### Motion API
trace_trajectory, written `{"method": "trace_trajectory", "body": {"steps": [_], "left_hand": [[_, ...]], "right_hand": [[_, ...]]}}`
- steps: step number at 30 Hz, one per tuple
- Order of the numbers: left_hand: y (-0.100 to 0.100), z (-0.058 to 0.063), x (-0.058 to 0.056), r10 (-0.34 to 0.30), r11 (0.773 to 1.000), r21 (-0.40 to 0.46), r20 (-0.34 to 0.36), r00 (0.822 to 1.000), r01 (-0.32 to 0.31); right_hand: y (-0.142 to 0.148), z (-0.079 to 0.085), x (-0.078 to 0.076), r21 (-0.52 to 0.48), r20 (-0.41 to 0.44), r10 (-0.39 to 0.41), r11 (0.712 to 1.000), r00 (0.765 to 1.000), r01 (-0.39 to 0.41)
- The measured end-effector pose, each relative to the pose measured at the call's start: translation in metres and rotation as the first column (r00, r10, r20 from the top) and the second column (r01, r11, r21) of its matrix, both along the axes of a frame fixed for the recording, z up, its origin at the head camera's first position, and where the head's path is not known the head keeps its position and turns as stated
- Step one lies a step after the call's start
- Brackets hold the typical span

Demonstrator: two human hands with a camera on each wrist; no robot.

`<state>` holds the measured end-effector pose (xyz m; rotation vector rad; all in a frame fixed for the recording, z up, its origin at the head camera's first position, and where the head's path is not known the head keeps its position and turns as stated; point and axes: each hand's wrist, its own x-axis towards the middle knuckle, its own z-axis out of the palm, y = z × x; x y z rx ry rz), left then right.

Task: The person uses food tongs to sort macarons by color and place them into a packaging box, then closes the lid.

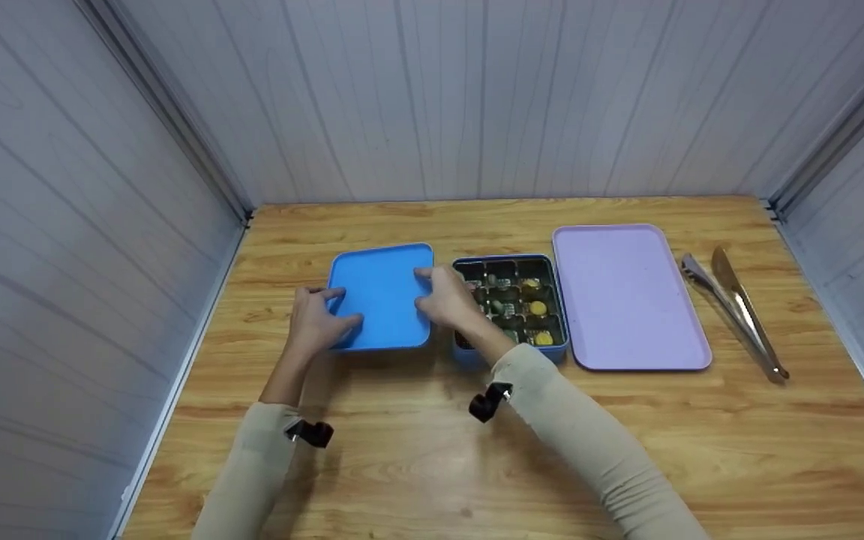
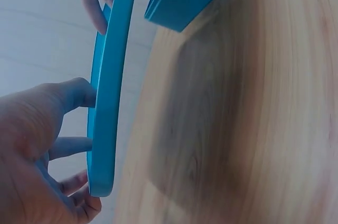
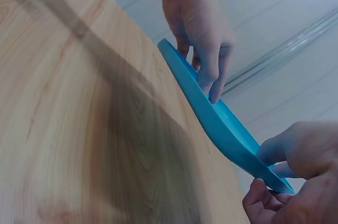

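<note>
Both hands hold a shallow blue lid (image 1: 383,300), inner side up, raised over the table with its shadow beneath. My left hand (image 1: 316,322) grips its left edge; in the left wrist view the thumb and a finger lie on the inner face while other fingers curl under the rim. At the right edge, my right hand (image 1: 447,296) has thumb and forefinger on the inside, with other fingers curled below the rim (image 3: 227,145). Just right of it stands an uncovered blue box (image 1: 560,300), its dark compartmented insert (image 1: 516,291) holding small pieces, some yellow (image 1: 538,308). My right wrist overlaps the box's near left corner.
A lilac tray (image 1: 631,296) lies flat right beside the box. Farther right, metal tongs (image 1: 732,319) rest spread on the wooden table (image 1: 417,465). Pale panel walls (image 1: 439,105) enclose the table at the back and both sides.
</note>
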<state>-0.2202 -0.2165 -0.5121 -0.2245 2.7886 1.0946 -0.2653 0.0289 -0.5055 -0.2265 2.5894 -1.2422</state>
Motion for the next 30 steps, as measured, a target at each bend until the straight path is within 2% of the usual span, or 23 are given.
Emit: {"method": "trace_trajectory", "body": {"steps": [5, 6, 8, 13, 14, 24, 30], "left_hand": [[0.015, 0.005, -0.003, -0.016, 1.0, -0.016, -0.021, 1.0, 0.016], [0.017, 0.005, -0.004, -0.018, 1.0, -0.018, -0.024, 1.0, 0.018], [0.023, 0.008, -0.004, -0.02, 1.0, -0.013, -0.027, 0.999, 0.02], [0.037, 0.01, -0.007, -0.03, 1.0, -0.006, -0.038, 0.999, 0.03], [0.041, 0.01, -0.008, -0.034, 0.999, -0.005, -0.041, 0.999, 0.034], [0.077, 0.014, -0.012, -0.086, 0.996, 0.018, -0.088, 0.992, 0.088], [0.095, 0.015, -0.012, -0.111, 0.992, 0.052, -0.07, 0.991, 0.115]], "right_hand": [[0.02, -0.047, -0.031, 0.006, -0.035, -0.001, 1.0, 0.999, 0.001], [0.024, -0.05, -0.033, 0.007, -0.033, 0.0, 1.0, 0.999, 0.0], [0.03, -0.041, -0.03, 0.016, -0.025, -0.002, 1.0, 1.0, 0.002], [0.043, 0.015, 0.001, 0.031, 0.008, -0.001, 1.0, 1.0, 0.001], [0.046, 0.02, 0.005, 0.029, 0.003, -0.005, 1.0, 1.0, 0.005], [0.089, 0.028, 0.008, 0.068, 0.032, -0.039, 0.997, 0.999, 0.037], [0.114, 0.027, 0.01, 0.074, 0.02, -0.026, 0.997, 0.999, 0.024]]}}
